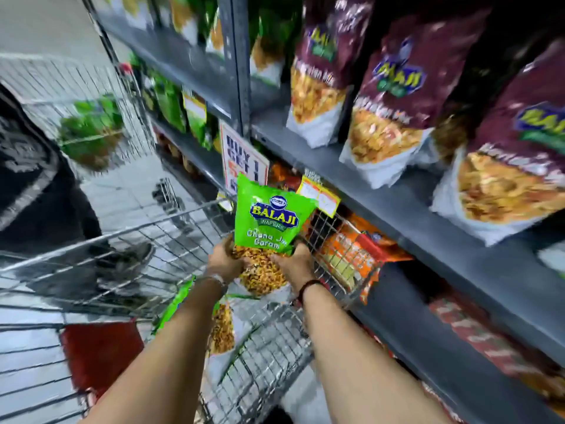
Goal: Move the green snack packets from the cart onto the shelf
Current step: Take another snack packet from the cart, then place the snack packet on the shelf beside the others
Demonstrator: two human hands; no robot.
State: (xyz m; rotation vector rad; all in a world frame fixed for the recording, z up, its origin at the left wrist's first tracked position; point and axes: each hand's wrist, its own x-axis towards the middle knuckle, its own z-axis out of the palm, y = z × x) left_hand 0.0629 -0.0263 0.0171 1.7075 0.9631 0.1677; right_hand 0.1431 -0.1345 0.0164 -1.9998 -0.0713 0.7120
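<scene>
1. Both hands are closed on the lower part of one green snack packet (pixel 272 220): the left hand (pixel 224 260) clasps its bottom left corner and the right hand (pixel 295 263) its bottom right, with the packet upright, label toward the camera.

2. That packet is raised above the cart (pixel 171 237), in front of the shelf edge but not yet on any shelf. Keep the two-sided hold low on the bag, as it is now, so the top does not flop over on the way up; judging by the puffed look, a light clasp should do and a hard squeeze could crush the contents.

3. Another green packet (pixel 221 328) lies in the cart just beneath the forearms, partly hidden by the left arm, so more remain to be moved.

4. A wire basket (pixel 339 252) of orange packets hangs on the shelving just beside the right hand. Lift clear of its rim first, then move toward the shelf, so the bag's corner does not catch on the wire.

5. The nearest shelf (pixel 382 191) carries maroon packets (pixel 388 96) standing upright. Green packs (pixel 171 108) stand further along to the left, blurred, and that looks the likelier place for this one.

6. Set it upright, label out, matching the rows, and mind the offer sign (pixel 243 160) and yellow price tag (pixel 319 195) hanging off the shelf edge.
</scene>
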